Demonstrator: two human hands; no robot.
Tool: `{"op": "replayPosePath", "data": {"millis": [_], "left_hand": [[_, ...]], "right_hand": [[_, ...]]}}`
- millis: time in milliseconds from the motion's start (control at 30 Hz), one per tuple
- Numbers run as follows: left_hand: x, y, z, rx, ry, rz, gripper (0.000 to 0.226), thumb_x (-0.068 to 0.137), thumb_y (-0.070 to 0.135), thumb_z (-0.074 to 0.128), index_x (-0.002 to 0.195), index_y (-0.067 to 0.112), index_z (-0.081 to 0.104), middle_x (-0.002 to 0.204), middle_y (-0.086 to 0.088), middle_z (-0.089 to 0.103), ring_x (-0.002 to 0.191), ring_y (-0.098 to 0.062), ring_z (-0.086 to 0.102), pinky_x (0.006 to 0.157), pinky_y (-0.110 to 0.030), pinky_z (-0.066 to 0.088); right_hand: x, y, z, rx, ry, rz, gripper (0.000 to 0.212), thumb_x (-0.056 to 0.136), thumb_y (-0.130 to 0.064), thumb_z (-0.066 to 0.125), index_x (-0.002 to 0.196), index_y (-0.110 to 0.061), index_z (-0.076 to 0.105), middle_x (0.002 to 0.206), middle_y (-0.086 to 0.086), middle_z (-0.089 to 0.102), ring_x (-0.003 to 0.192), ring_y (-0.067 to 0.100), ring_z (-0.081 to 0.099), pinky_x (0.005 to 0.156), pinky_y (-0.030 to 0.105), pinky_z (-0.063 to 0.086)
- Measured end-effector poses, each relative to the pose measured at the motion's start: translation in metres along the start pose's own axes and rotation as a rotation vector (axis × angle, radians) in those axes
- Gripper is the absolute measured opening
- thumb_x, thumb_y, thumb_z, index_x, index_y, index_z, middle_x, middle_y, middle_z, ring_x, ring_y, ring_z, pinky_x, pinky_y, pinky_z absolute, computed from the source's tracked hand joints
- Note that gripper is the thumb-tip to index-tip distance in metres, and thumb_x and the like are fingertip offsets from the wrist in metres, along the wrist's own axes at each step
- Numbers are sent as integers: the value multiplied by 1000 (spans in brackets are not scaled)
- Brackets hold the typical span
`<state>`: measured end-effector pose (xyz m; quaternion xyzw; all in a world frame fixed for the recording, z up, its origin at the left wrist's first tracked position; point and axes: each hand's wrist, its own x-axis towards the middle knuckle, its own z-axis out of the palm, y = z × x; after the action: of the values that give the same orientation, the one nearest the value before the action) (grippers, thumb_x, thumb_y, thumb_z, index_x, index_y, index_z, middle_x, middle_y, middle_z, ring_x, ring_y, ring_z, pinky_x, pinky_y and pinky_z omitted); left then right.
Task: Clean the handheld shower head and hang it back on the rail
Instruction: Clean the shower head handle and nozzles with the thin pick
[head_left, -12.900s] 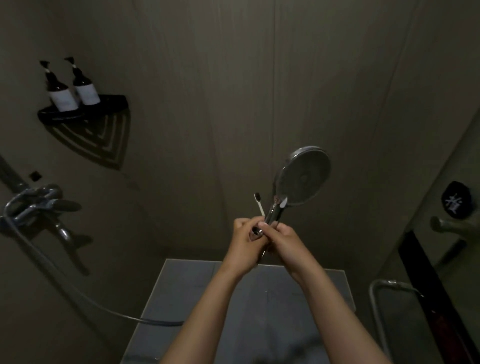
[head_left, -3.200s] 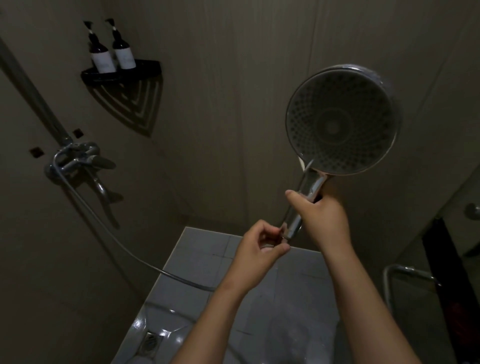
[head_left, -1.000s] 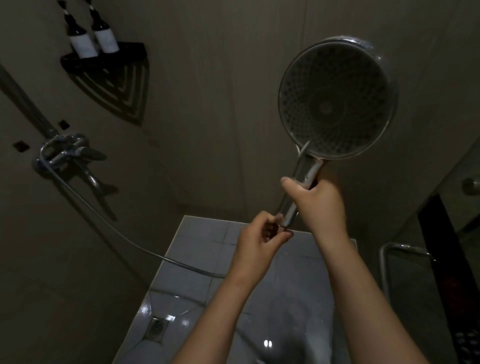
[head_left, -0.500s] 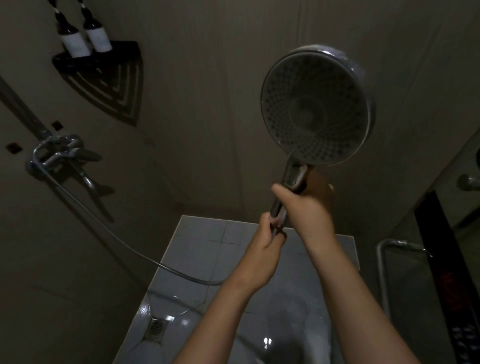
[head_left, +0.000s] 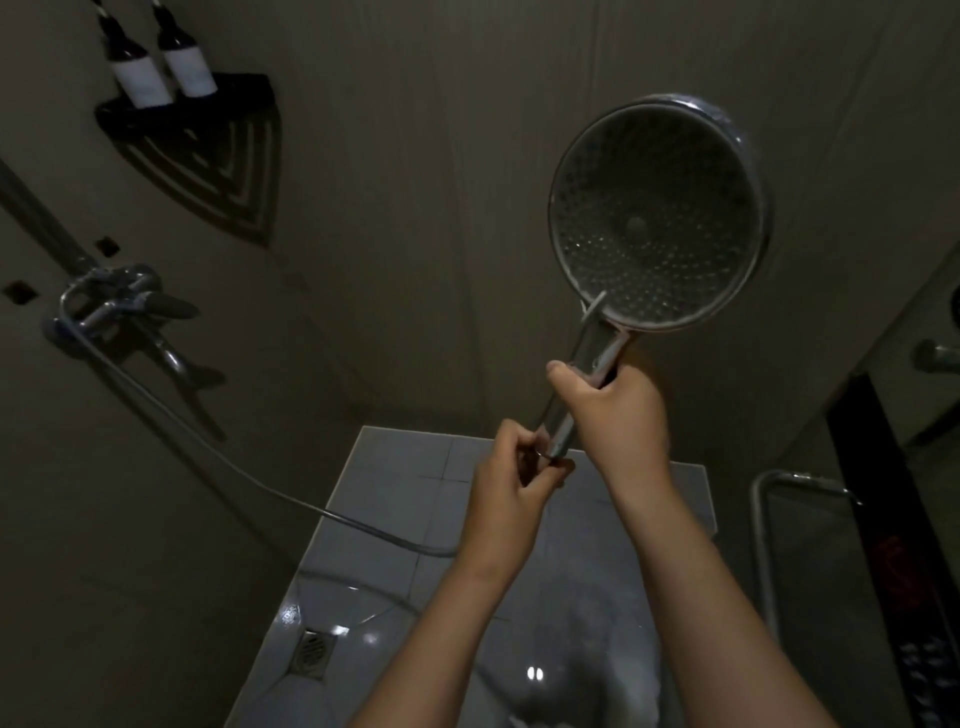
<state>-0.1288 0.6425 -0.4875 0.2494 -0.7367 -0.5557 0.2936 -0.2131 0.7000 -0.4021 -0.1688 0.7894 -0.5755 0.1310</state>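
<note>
Where the shower head (head_left: 657, 218) is: raised in front of the wall, right of centre, with its round dotted face turned toward the camera and its handle (head_left: 597, 353) slanting down to the left.
Right hand (head_left: 618, 415): wrapped round the middle of the handle, fingers curled tight and thumb lying up along the metal.
Left hand (head_left: 511, 483): just below the right one, its fingertips pinching the bottom end of the handle where the hose (head_left: 249, 475) joins; what exactly sits between the fingers is too small to tell.
Pale strip (head_left: 597, 306): a thin light piece lies along the handle and reaches the rim of the face; I cannot tell what it is.
Hose: runs from the handle's end, sags low over the floor and climbs left to the tap (head_left: 111, 304).
Tap: fixed to the left wall, with its lever pointing right.
Rail (head_left: 31, 208): a dark bar rising up and left from the tap, well apart from the shower head.
Shelf (head_left: 208, 98): a black corner shelf high on the left, carrying two dark bottles (head_left: 140, 73) with white labels, side by side.
Floor (head_left: 395, 467): pale wet tiles with a drain (head_left: 311, 649) near the lower left.
Metal bar (head_left: 763, 519): a bent tube stands at the right edge.
</note>
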Motion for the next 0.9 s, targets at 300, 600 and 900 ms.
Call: {"op": "replayPosePath", "data": {"millis": [300,600,900], "left_hand": [[-2,3,1,-29,-202,-87,25,94,3,46,98,27,41,106,8,56,89,10,56,86,-16,46],[6,-6,-5,-63,-15,-75,38,62,0,83,78,22,56,74,2,65,69,-7,61,67,-21,50],[5,-11,-7,-66,-141,-136,19,64,28,78,73,19,65,70,-2,60,69,-9,53,69,-28,43]], "right_hand": [[-1,0,-3,-27,-21,30,32,86,-34,61,59,-19,52,60,-4,57,71,22,61,69,32,46],[2,6,-3,-30,18,28,23,84,-30,64,69,-13,60,67,2,60,80,27,64,66,29,42],[-5,4,1,-49,-56,43,32,85,-33,60,61,-12,56,62,5,59,72,28,62,61,28,38]]}}
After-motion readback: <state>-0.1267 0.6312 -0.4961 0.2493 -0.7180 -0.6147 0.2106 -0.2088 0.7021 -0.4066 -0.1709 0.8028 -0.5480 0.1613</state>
